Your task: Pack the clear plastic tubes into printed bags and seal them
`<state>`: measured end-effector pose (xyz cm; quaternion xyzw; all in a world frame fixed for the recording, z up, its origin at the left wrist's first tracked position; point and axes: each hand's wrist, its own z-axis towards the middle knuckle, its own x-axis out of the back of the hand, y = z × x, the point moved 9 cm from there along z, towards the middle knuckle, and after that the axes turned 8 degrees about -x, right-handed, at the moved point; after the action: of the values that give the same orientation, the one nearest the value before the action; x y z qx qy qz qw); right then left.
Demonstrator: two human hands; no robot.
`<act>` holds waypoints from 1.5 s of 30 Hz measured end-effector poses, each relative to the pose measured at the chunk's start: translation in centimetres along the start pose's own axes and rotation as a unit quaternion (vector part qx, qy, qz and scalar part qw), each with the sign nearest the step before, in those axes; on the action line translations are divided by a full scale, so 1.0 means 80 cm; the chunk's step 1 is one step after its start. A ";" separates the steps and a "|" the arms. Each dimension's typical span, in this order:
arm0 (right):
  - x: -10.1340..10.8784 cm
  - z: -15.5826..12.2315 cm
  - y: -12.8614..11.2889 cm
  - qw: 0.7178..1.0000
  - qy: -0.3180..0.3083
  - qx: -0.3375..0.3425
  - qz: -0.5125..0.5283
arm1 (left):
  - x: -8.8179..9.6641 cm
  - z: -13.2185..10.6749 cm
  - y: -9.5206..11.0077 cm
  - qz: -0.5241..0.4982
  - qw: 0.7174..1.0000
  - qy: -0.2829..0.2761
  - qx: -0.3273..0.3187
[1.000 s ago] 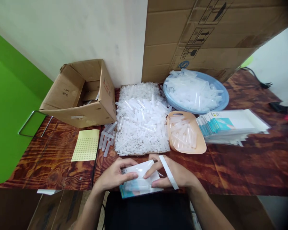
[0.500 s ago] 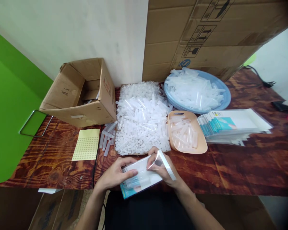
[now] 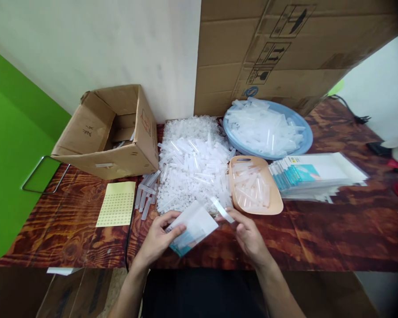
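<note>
Hands [image 3: 158,238] [image 3: 250,238], two; handheld packet [image 3: 199,225], one; blue basin [image 3: 308,138], one; peach tray [image 3: 276,204], one; yellow sheet [image 3: 116,203], one; deep open carton [image 3: 129,162], one; translucent tubes [image 3: 194,159], too numerous to count.

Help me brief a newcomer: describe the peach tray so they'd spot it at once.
Find the blue basin on the wooden table. Just in front, between the heap of tubes and the stack of packets, sits the tray, smaller than the basin and peach-coloured.

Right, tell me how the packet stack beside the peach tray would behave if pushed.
The packet stack would probably fan out, since its layers are staggered. Its shiny plastic looks slippery, and lying flat, it seems unlikely to roll.
</note>
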<state>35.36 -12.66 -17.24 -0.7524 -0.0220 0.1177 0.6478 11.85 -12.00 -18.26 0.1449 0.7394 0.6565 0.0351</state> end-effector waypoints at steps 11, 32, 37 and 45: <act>-0.057 0.041 0.024 0.996 0.029 -0.070 0.051 | -0.015 -0.004 0.004 0.019 0.993 0.114 -0.031; -0.057 0.054 -0.021 0.986 0.067 0.017 -0.151 | -0.032 -0.003 0.122 0.238 0.919 0.116 -0.292; -0.081 0.045 -0.022 0.982 0.001 0.029 -0.187 | -0.036 0.032 0.134 0.206 0.933 0.062 -0.287; -0.092 0.040 -0.029 0.970 0.006 0.058 -0.237 | -0.053 0.037 0.133 0.253 0.899 0.044 -0.356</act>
<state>27.80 -10.57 -14.29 -0.6877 -0.1884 -0.0427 0.6998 18.39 -9.23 -8.81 0.2764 0.3957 0.8682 -0.1154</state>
